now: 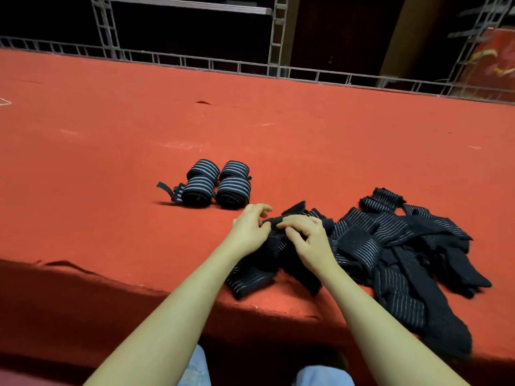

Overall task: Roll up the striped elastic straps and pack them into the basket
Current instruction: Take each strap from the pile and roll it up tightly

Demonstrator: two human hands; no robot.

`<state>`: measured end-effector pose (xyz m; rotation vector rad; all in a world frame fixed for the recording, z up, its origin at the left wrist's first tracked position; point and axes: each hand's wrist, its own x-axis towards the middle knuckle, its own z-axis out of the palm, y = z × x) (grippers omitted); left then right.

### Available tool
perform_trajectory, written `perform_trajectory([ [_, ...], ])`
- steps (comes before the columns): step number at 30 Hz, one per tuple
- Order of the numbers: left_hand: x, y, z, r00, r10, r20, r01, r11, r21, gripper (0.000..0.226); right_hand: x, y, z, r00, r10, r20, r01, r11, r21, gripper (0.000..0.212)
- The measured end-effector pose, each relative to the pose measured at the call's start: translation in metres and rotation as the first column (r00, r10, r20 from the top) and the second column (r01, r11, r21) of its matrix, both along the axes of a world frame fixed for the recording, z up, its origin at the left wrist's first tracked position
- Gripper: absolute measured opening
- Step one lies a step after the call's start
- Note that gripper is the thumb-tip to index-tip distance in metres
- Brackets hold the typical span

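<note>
Both hands, left hand (249,229) and right hand (309,240), are pinching a striped strap (274,240) beside the loose pile (404,246); slack fingers risk a lopsided roll.

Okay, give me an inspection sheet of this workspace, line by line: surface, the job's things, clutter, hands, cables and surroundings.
Surface: red carpeted platform, worn, with its front edge frayed.
Job's things: four rolled straps lying in a two-by-two group, one with a loose tail; a heap of unrolled straps to the right, reaching the platform's edge. No basket in view.
Clutter: nothing seen.
Hands: left hand and right hand both grip a dark strap end at the near end of the heap, fingers curled on it.
Cables: nothing seen.
Surroundings: grey metal truss railing behind the platform, dark space beyond; a red banner at far right.
</note>
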<state>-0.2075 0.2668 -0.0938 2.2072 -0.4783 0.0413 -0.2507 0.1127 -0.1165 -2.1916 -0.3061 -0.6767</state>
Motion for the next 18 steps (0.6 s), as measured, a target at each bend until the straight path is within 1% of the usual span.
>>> perform_trajectory([
  [1,0.001,-0.004,0.000,1.000,-0.023,-0.017,0.024,0.999,0.039,0.043,0.001,-0.001,0.001,1.000,0.011,-0.003,-0.011,1.000,0.020,0.032],
  [3,0.004,-0.013,-0.001,0.998,-0.049,-0.038,0.053,0.990,0.131,0.050,0.005,-0.004,0.004,0.999,0.035,-0.018,-0.033,0.992,0.120,0.028],
  [5,0.008,-0.021,-0.006,0.999,-0.035,-0.038,0.042,0.979,0.197,0.050,0.011,-0.012,0.007,0.997,0.032,-0.066,-0.018,0.979,0.201,0.036],
  [8,0.015,-0.031,-0.016,1.000,0.005,-0.014,-0.001,0.963,0.271,0.053,0.024,-0.026,0.003,0.985,-0.072,-0.157,0.096,0.984,0.152,0.046],
  [13,0.027,-0.052,-0.030,0.998,-0.056,0.036,0.039,0.929,0.368,0.063,0.045,-0.044,-0.014,0.965,-0.115,-0.235,0.142,0.985,0.101,0.057],
  [16,0.035,-0.063,-0.035,0.998,-0.033,0.054,0.014,0.947,0.321,0.061,0.057,-0.049,-0.019,0.945,-0.141,-0.296,0.177,0.979,0.100,0.068],
  [18,0.041,-0.070,-0.037,0.998,-0.025,0.057,0.007,0.956,0.295,0.060,0.064,-0.053,-0.024,0.947,-0.101,-0.306,0.142,0.983,0.114,0.071],
])
